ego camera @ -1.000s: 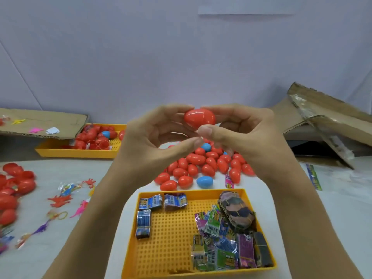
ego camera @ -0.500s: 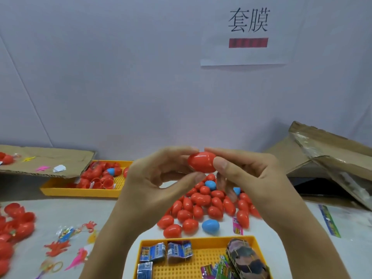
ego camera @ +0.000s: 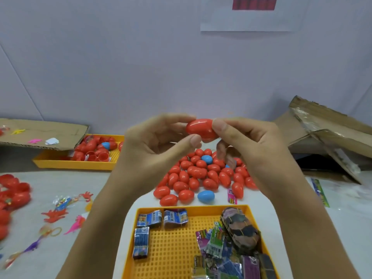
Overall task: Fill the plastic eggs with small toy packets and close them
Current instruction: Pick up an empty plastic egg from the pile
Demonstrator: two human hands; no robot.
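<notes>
Head view
Egg: a red egg (ego camera: 201,130) is held up in the air between both hands, lying on its side, above the egg pile. It looks closed; no seam gap shows.
Left hand: the left hand (ego camera: 153,146) pinches the egg's left end, forefinger on top and thumb beneath, the other fingers curled loosely behind.
Right hand: the right hand (ego camera: 253,146) pinches the egg's right end, thumb at the front and fingers curled round the back and underside.
Egg pile: a pile (ego camera: 203,176) of closed eggs lies on the table (ego camera: 342,222) beyond the near tray, mostly red, with a few blue ones (ego camera: 205,196) among them.
Near tray: a yellow perforated tray (ego camera: 173,248) sits at the bottom centre, between the forearms.
Packets: blue packets (ego camera: 149,218) lie in the tray's left part; a heap of mixed packets (ego camera: 217,250) fills its right part, with a dark banded bundle (ego camera: 239,228) on top.
Far tray: a second yellow tray (ego camera: 60,163) at the back left holds open red egg halves (ego camera: 94,150) and one blue piece, partly under a cardboard flap (ego camera: 42,131).
Left edge: more red eggs (ego camera: 14,192) and small coloured toys in clear wrap (ego camera: 60,210) lie on the table.
Right back: a torn cardboard box (ego camera: 326,133) stands by the wall.
Wall: a white sheet with a red bar (ego camera: 254,4) hangs at the top.
</notes>
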